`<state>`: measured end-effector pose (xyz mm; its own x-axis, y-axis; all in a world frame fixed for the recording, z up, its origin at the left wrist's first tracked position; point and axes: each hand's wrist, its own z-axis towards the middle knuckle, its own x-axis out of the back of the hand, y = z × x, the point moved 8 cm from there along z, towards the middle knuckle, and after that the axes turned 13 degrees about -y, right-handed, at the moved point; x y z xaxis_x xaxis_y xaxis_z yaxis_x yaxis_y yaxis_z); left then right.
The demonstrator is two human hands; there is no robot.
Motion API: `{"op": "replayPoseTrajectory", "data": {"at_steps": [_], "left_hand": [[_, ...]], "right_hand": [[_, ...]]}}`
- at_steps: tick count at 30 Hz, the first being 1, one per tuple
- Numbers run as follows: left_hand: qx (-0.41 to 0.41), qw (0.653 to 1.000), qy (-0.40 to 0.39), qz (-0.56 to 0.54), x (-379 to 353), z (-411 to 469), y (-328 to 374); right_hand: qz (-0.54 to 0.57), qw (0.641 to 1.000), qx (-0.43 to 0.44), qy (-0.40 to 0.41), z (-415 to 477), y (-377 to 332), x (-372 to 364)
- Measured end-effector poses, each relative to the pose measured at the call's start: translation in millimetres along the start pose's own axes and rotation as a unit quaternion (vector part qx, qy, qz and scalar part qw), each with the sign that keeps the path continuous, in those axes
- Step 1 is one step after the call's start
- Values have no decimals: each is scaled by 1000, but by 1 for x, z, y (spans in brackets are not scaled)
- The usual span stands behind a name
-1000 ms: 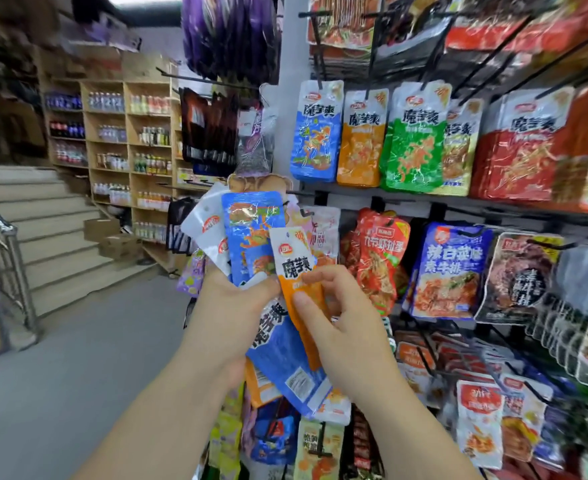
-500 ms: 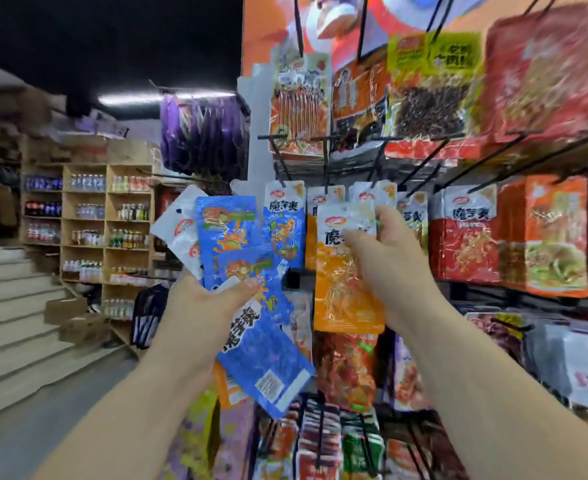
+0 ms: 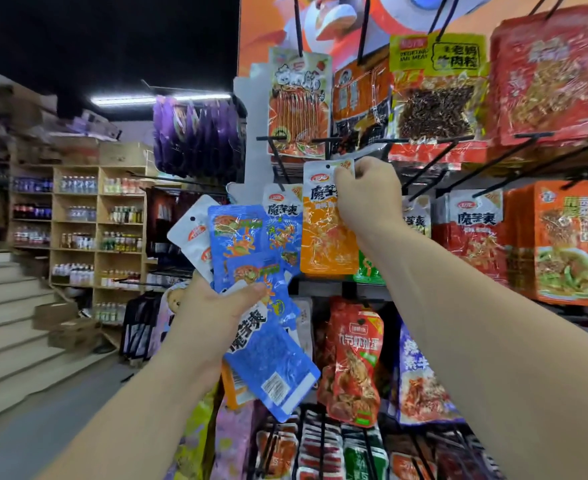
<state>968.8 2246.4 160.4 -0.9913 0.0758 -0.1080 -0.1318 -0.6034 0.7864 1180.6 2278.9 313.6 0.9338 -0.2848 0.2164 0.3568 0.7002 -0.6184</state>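
Two hands are up in front of a snack rack [image 3: 323, 288]. R hand [image 3: 368, 195], approx 12 o'clock of frame centre, pinches the top-right corner of an orange pkt [image 3: 327, 237], fingers curled tight on its white header. Pkt hangs upright from that grip. Its punch hole is near the top edge, w/ a black peg [image 3: 327, 147] at 12 o'clock of the hole; can't tell if they touch. At the pkt's 9 o'clock a blue pkt on the rack [image 3: 283, 220] is just beside it, edges overlapping.

L hand [image 3: 216, 306], at 7 o'clock of the R hand, grips a fan of blue pkts [image 3: 247, 247]. Thumb is clamped across their fronts, other fingers hidden behind. A white pkt [image 3: 195, 233] sticks out of the fan toward 11 o'clock, and one blue pkt points down toward 5 o'clock.

Red pkt [image 3: 354, 358] hangs at 6 o'clock of the orange one, well apart from it. Wooden shelves w/ bottles [image 3: 98, 230] are at 9 o'clock of frame, stairs [image 3: 8, 323] at 8 o'clock, and purple bags [image 3: 199, 136] at 11 o'clock of the fan.
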Motion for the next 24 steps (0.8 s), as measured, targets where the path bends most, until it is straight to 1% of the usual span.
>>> {"op": "replayPoseTrajectory", "data": {"at_steps": [3, 7, 10, 11, 13, 15, 16, 18, 19, 21, 22, 24], "left_hand": [[3, 1000, -6, -1, 0, -2, -2], [6, 1000, -13, -6, 2, -5, -8], [2, 1000, -15, -11, 2, -7, -8], [3, 1000, -20, -11, 1, -7, -8], [6, 999, -29, -12, 1, -7, -10], [8, 999, -28, -18, 2, -7, -11], [8, 999, -27, -19, 2, -7, -12], [5, 999, -25, -18, 1, -8, -10], [4, 1000, -25, -17, 1, -8, -10], [6, 1000, -24, -15, 1, -8, -10], [10, 1000, -24, -15, 1, -8, -10], [18, 999, -23, -14, 1, -8, -11]], "right_hand": [[-34, 999, 11, 8, 1, -2, 1], [-79, 997, -7, 11, 7, 9, -1], [-135, 991, -12, 2, 12, 18, 0], [-159, 987, -6, -5, 10, 18, 0], [-230, 972, 47, -12, 2, 14, -2], [-311, 942, 123, -27, -12, 12, -7], [-361, 919, 154, -39, -19, 14, -11], [-482, 852, 199, -53, -28, 21, -19], [-538, 814, 209, -66, -29, 26, -24], [-620, 747, 203, -129, -28, 38, -34], [-645, 722, 192, -160, -25, 45, -37], [-682, 685, 172, -189, -18, 53, -40]]}}
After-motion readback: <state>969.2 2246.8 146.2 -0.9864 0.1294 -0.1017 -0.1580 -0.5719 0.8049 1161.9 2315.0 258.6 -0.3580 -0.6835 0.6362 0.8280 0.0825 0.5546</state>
